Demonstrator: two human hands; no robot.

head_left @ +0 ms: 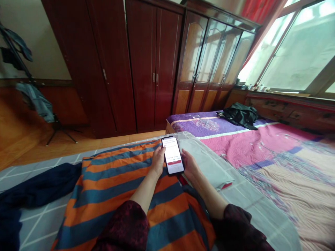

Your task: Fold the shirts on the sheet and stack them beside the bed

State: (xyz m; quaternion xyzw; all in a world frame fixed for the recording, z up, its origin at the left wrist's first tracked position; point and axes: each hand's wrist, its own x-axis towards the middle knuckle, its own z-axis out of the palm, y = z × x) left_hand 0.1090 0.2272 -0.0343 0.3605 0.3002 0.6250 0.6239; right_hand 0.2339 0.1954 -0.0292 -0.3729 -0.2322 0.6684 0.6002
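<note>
A phone (173,156) with a lit, mostly white screen and a red bar is held upright between my hands, above the bed. My left hand (158,161) grips its left edge, the thumb near the screen's side. Against the right edge of the phone is my right hand (190,165), its fingers partly hidden behind the phone. Below my forearms lies an orange and blue striped cloth (110,190). A folded pale grey cloth (209,165) rests to the right of the phone.
Dark blue clothing (52,183) lies at the left on the grey checked sheet (39,223). Another bed with a purple and pink cover (235,144) holds black clothing (240,115). Dark red wardrobes (142,66) line the back; a clothes stand (54,120) is at the left.
</note>
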